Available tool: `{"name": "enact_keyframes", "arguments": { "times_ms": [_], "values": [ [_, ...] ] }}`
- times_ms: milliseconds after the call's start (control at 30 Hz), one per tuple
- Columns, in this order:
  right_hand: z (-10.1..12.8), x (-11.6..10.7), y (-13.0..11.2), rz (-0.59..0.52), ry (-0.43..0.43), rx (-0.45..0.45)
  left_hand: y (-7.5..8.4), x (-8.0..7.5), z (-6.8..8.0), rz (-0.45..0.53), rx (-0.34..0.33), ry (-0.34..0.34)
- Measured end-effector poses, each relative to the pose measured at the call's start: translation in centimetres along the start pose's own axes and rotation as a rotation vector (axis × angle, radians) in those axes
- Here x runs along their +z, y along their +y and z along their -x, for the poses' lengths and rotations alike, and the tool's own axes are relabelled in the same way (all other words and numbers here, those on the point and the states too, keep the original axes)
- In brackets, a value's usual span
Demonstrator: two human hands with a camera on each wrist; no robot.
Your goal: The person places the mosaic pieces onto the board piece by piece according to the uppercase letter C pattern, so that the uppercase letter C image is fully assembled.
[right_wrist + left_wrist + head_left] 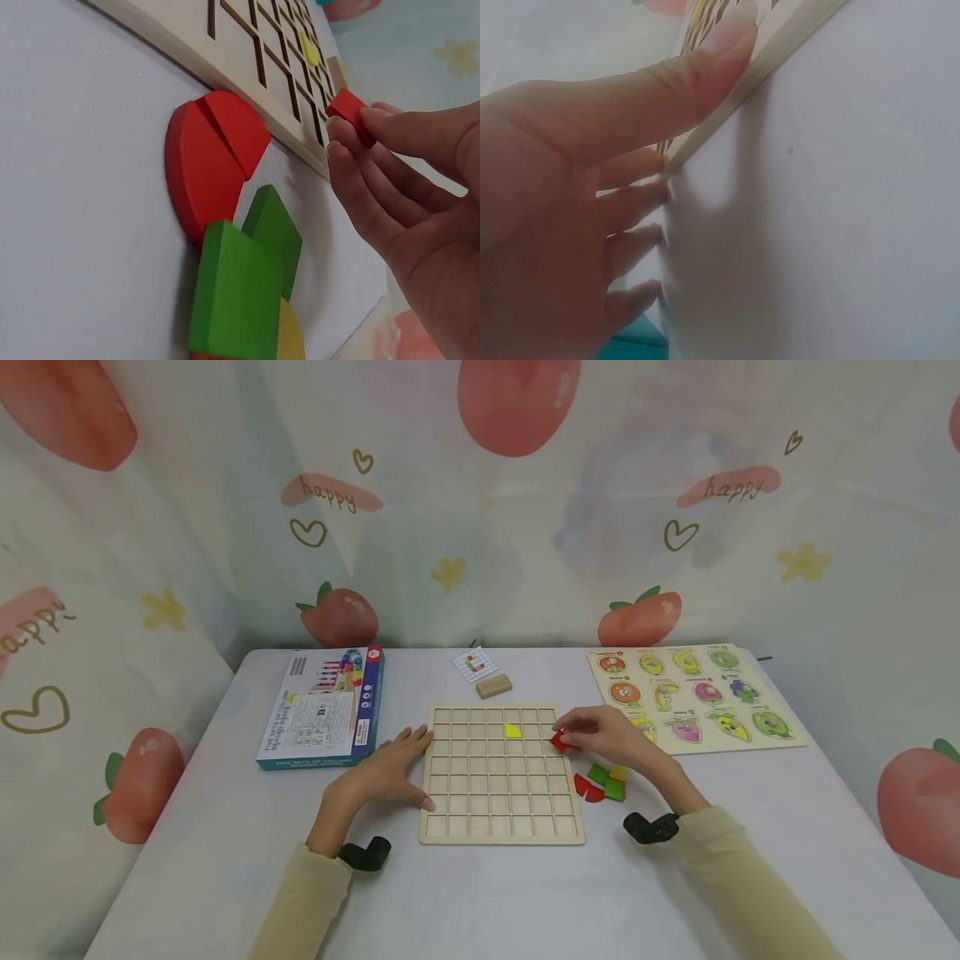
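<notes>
A wooden grid board (487, 783) lies in the middle of the white table. One yellow quarter-round piece (513, 731) sits in a cell of its second row. My left hand (386, 772) rests at the board's left edge, thumb on the rim and fingers spread. My right hand (606, 735) pinches a small red block (351, 112) between thumb and fingers, close over the board's right edge. Below that hand lies a small pile: red quarter-round pieces (206, 161), green square pieces (238, 289) and a yellow piece (618, 772).
A wooden block (493, 686) and a pattern card (475, 665) lie behind the board. To the left is a boxed set (322, 710) with a paper sheet on it. A fruit picture board (697, 697) lies at the back right. A printed curtain (487, 543) hangs behind the table.
</notes>
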State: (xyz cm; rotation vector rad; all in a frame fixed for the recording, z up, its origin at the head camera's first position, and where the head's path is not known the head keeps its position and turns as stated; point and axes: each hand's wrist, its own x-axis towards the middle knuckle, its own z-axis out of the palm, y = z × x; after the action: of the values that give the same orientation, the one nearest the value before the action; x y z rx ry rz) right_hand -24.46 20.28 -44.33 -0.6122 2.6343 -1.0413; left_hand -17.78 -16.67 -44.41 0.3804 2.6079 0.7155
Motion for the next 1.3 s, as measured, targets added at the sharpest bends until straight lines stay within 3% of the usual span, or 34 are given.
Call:
{"name": "enact_keyframes", "arguments": {
  "times_ms": [300,733,1300],
  "values": [
    [-1.8,1.1,-0.8,-0.092,-0.026,0.039,0.0,0.0,0.0,0.000,-0.005,-0.001],
    [-4.3,2.9,-3.0,-0.131,-0.033,0.037,0.0,0.0,0.0,0.001,-0.006,0.000],
    [-6.5,4.7,-4.6,0.007,-0.016,0.000,-0.1,0.0,-0.1,0.004,-0.003,-0.001]
  ]
}}
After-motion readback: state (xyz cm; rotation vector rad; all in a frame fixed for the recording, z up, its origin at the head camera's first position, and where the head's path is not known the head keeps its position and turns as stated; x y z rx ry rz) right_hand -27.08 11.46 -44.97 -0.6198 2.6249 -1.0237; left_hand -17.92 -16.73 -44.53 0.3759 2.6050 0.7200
